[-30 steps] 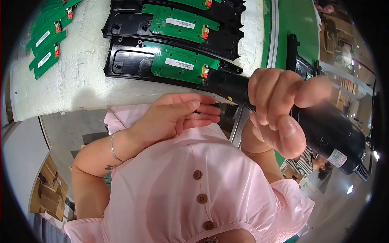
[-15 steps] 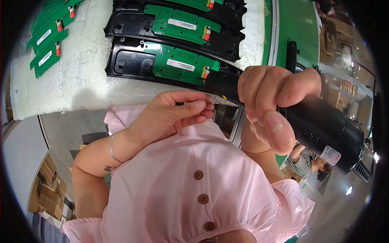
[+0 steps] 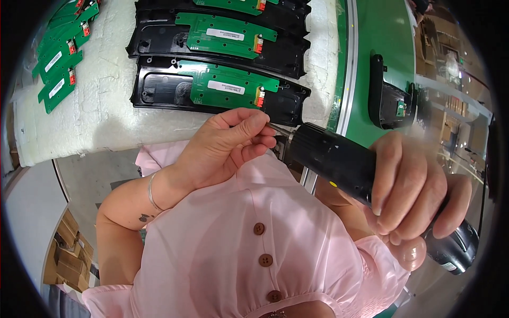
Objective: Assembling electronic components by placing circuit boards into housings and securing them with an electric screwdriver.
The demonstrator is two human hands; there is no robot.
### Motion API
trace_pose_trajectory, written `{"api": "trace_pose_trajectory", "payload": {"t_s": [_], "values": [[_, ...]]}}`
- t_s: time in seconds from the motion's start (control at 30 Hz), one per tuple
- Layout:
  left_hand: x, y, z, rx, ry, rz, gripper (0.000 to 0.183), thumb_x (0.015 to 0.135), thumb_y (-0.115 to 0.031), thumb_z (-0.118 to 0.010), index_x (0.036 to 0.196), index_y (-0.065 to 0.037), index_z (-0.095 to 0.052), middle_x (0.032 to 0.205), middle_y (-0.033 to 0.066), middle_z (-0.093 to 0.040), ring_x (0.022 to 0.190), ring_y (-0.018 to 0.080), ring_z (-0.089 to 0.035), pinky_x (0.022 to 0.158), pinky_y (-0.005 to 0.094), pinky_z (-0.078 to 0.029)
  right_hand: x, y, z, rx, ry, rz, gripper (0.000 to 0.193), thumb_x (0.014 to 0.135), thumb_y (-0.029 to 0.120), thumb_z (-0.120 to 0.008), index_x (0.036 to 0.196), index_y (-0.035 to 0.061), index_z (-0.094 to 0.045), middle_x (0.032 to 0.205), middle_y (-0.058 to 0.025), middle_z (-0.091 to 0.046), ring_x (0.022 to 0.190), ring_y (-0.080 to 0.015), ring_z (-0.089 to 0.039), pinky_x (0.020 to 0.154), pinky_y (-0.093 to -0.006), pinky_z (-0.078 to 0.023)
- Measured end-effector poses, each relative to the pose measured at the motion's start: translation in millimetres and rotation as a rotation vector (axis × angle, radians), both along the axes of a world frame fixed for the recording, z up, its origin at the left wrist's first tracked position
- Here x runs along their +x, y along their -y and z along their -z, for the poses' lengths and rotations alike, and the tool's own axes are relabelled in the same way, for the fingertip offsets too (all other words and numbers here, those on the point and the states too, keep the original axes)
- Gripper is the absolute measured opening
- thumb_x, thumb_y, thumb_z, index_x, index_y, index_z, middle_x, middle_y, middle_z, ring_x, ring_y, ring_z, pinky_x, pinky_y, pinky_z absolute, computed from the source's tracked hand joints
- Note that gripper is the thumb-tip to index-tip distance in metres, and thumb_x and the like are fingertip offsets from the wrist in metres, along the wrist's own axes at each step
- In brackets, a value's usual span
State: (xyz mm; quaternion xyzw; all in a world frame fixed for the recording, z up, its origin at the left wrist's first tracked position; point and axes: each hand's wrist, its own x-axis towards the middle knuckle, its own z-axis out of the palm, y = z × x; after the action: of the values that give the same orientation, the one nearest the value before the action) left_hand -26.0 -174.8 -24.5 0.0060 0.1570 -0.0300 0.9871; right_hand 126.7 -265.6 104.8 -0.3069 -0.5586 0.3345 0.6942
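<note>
My right hand is wrapped round a black electric screwdriver, held slanting with its tip toward the left. The thin metal bit reaches the fingertips of my left hand. Thumb and forefinger of that hand are pinched together at the bit's end; anything small between them is hidden. Just beyond lies the nearest black curved plastic panel, with a green circuit board on it. The board carries a white label and a red-and-white connector.
Several more black panels with boards, such as this panel, lie behind on the white foam-covered surface. Loose green boards overlap at the left. Right of a metal rail, a black curved part rests on a green surface.
My right hand has moved right and down with the screwdriver, whose bit now shows at my left fingertips. The left hand has risen slightly. The view has shifted, and the nearest panel is fully uncovered.
</note>
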Motion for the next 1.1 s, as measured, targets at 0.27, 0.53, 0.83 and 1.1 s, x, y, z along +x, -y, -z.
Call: {"api": "trace_pose_trajectory", "payload": {"t_s": [0.27, 0.53, 0.83, 1.1], "values": [[6.0, 6.9, -13.8, 0.043, -0.014, 0.111, 0.034, 0.092, -0.028, -0.042, 0.108, 0.001, -0.05, 0.1, 0.0084, -0.059, 0.088, 0.0149, -0.06, 0.08, 0.0237, -0.05, -0.6, 5.9, 3.4, -0.096, 0.034, 0.068, 0.027, 0.064, 0.003, -0.063, 0.084, 0.0118, -0.046, 0.058, 0.0068, -0.055, 0.05, -0.0043, -0.055, 0.052, -0.0172, -0.042], [2.6, 2.1, -3.9, 0.055, -0.181, 0.133, 0.035, 0.094, -0.018, -0.037, 0.117, 0.008, -0.043, 0.113, 0.0176, -0.053, 0.104, 0.0248, -0.054, 0.09, 0.029, -0.046, 12.3, -10.9, 45.3, -0.195, -0.019, 0.461, 0.03, 0.069, 0.009, -0.044, 0.098, 0.0059, -0.046, 0.057, 0.0014, -0.036, 0.049, -0.0098, -0.035, 0.054, -0.0261, -0.031], [8.4, 4.6, -2.0, 0.058, -0.171, 0.11, 0.031, 0.093, -0.012, -0.037, 0.118, 0.005, -0.043, 0.116, 0.0193, -0.051, 0.107, 0.0247, -0.053, 0.091, 0.0292, -0.046, 18.5, -13.3, 43.9, -0.23, -0.019, 0.462, 0.024, 0.068, 0.008, -0.042, 0.091, 0.0056, -0.045, 0.056, 0.0004, -0.036, 0.049, -0.0113, -0.036, 0.055, -0.029, -0.031], [6.8, 5.7, 0.8, 0.067, -0.148, 0.091, 0.031, 0.093, -0.011, -0.037, 0.118, 0.005, -0.043, 0.117, 0.019, -0.05, 0.108, 0.025, -0.052, 0.093, 0.0296, -0.044, 18.7, -16.8, 46.6, -0.251, 0.019, 0.431, 0.024, 0.067, 0.007, -0.041, 0.091, 0.0053, -0.044, 0.056, 0.0, -0.037, 0.049, -0.0117, -0.036, 0.055, -0.0298, -0.031]]}}
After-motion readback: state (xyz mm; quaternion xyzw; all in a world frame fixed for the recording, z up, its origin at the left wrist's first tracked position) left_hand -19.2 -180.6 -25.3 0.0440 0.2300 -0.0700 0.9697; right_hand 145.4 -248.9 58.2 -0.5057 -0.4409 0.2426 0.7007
